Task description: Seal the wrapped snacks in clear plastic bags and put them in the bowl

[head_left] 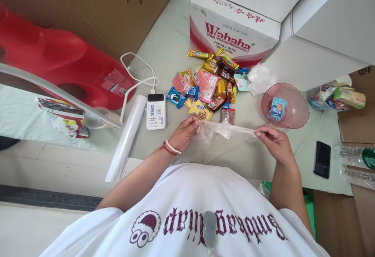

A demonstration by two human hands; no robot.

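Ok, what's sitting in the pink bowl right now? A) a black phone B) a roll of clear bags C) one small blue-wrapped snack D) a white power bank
C: a single blue-wrapped snack lies inside the pink bowl, while both hands stretch a clear plastic bag nearby.

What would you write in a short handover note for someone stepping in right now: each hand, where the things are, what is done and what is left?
Left hand and right hand: each pinches one end of a clear plastic bag, stretched between them above the table.
Snack packets lie in a heap beyond the bag; one blue packet sits in the pink bowl on the right. A roll of bags lies on the left.
Done: bag in hand. Left: bag holds nothing yet; heap unsorted.
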